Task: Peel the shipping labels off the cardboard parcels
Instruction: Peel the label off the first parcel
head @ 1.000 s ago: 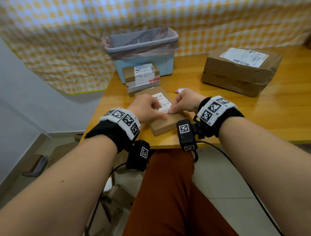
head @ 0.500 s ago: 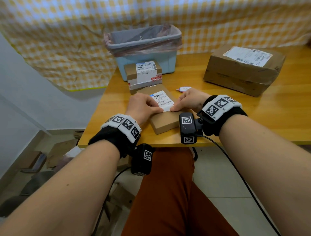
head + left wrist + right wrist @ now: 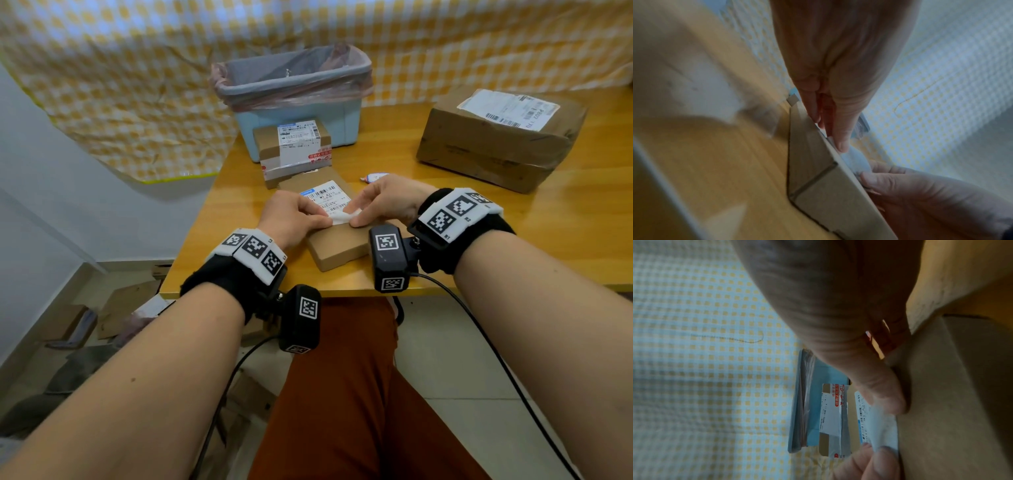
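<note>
The left hand pinches the label's lifted near edge; the right hand pinches beside it. Peel slowly, low, holding the near box down.

A flat brown parcel lies on the table, its white label curled up at the near edge. Two more labelled parcels sit behind.

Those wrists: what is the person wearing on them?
Bare forearms, no sleeves. Each wrist has a black band topped with white square-code tags. A black camera block, also tagged, hangs under each wrist, trailing a thin black cable.
</note>
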